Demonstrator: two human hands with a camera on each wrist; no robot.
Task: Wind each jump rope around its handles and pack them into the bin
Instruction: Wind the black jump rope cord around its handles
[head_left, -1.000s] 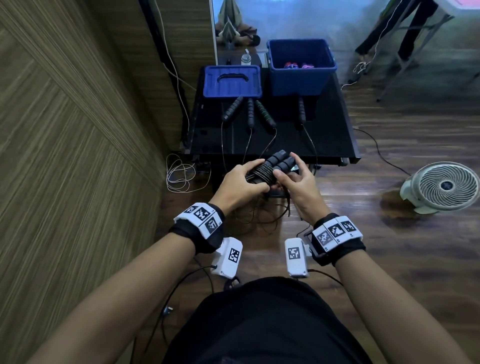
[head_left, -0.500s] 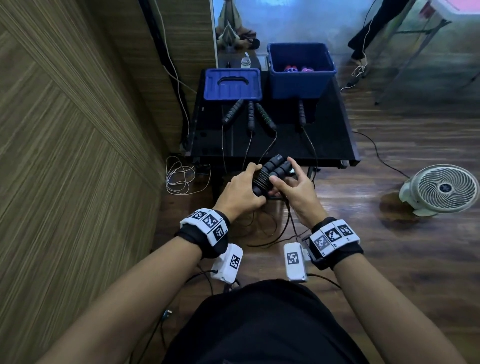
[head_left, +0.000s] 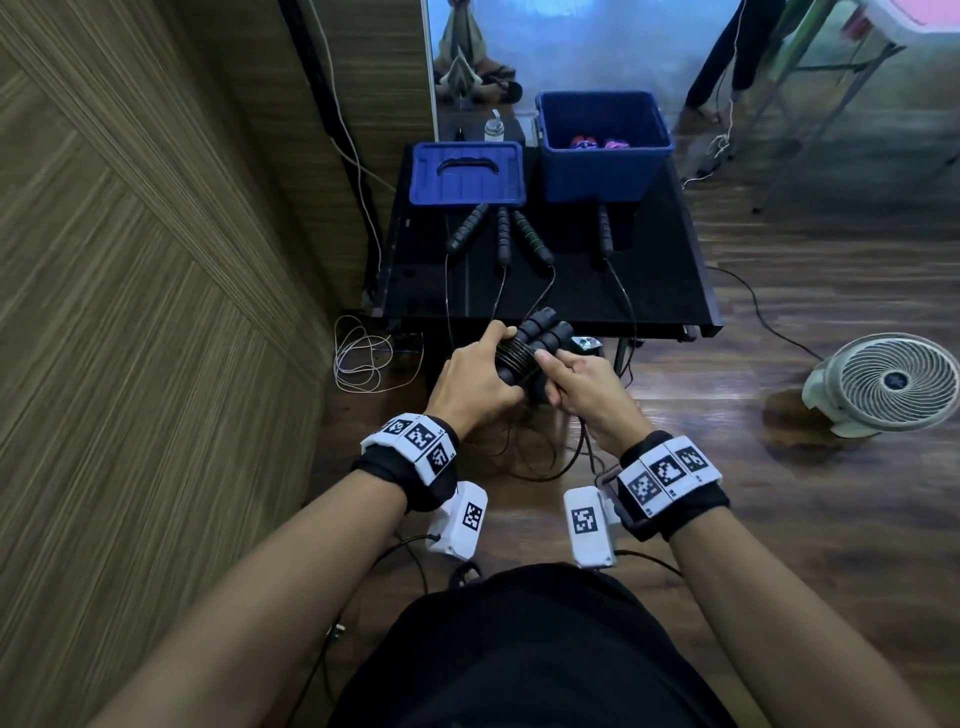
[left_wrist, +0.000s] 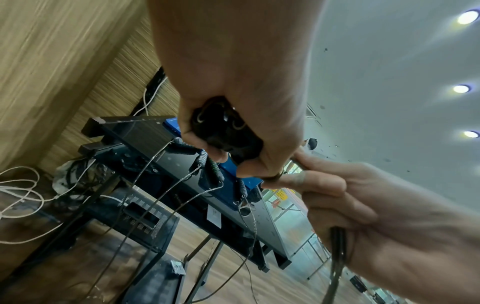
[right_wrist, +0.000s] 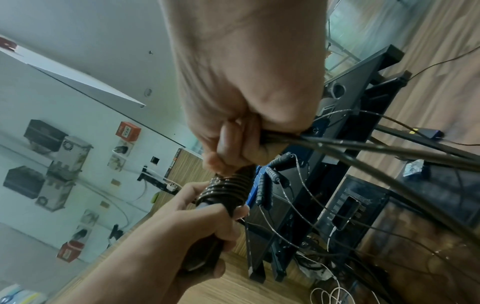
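My left hand (head_left: 480, 376) grips a pair of black jump-rope handles (head_left: 540, 332) held side by side, with several turns of dark rope (head_left: 514, 356) coiled round them. In the right wrist view the coil (right_wrist: 228, 187) shows just above my left hand's fingers (right_wrist: 205, 222). My right hand (head_left: 582, 382) is closed round the loose rope (right_wrist: 363, 148), which trails down toward the floor. The blue bin (head_left: 602, 150) stands at the back right of the black table (head_left: 660, 291), with pink and red items inside. Several more black handles (head_left: 498, 234) lie on the table, their ropes hanging over the front edge.
A blue lid (head_left: 466, 174) lies left of the bin. A white fan (head_left: 888, 382) stands on the wooden floor at the right. White cable (head_left: 363, 358) loops by the wood-panel wall at the left. Black equipment (left_wrist: 145, 224) sits under the table.
Both hands have shifted slightly while holding the handles. My right hand has moved from the handles' far end down to the coil's near side, pulling the rope with it.
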